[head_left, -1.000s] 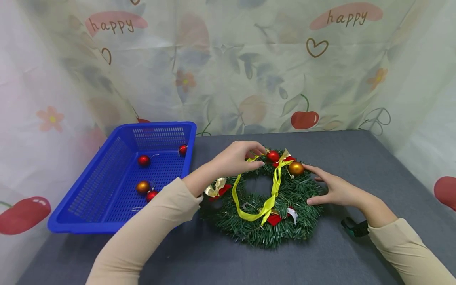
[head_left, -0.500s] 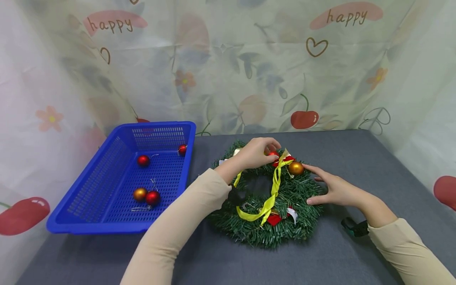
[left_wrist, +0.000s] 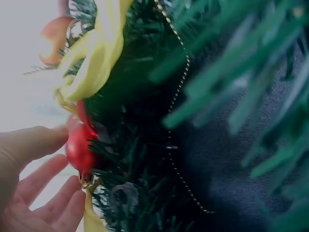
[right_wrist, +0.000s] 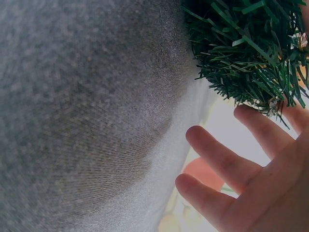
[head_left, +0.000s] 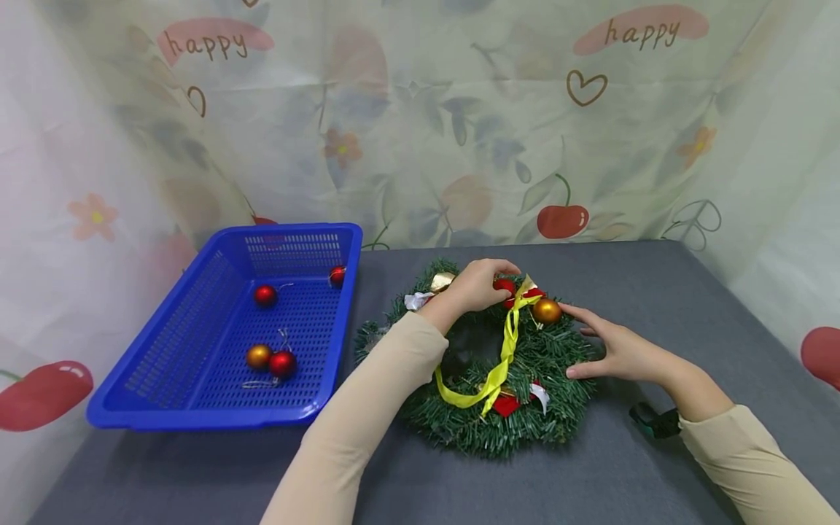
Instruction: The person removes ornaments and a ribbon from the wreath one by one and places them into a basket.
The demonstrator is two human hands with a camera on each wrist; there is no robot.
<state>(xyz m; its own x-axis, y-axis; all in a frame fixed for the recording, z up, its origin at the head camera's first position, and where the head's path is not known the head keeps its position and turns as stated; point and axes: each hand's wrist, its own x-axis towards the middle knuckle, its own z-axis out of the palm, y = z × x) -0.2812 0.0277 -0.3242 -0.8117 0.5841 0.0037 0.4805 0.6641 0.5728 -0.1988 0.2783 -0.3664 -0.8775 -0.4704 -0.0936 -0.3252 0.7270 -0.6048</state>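
Note:
A green wreath (head_left: 505,437) lies on the grey table, dressed with a yellow ribbon (head_left: 508,343) and red, gold and silver bows. My left hand (head_left: 474,284) reaches over its far side and holds a red Christmas ball (head_left: 504,285) between thumb and fingers. In the left wrist view, the thumb and index fingertips meet the red ball (left_wrist: 82,150), whose gold cap points down. To its right sits a gold Christmas ball (head_left: 547,311). My right hand (head_left: 620,350) rests at the wreath's right side, fingers spread; in the right wrist view its fingers (right_wrist: 217,154) are extended beside the greenery.
At left stands a blue plastic basket (head_left: 164,418) with several loose balls, among them a red ball (head_left: 265,295) and a gold ball (head_left: 259,356). A dark wrist device (head_left: 652,421) sits under the right wrist. A printed curtain (head_left: 407,146) hangs behind the table.
My left hand has moved right across the wreath, from beside the red ball to around it. My right hand has kept its place at the wreath's edge.

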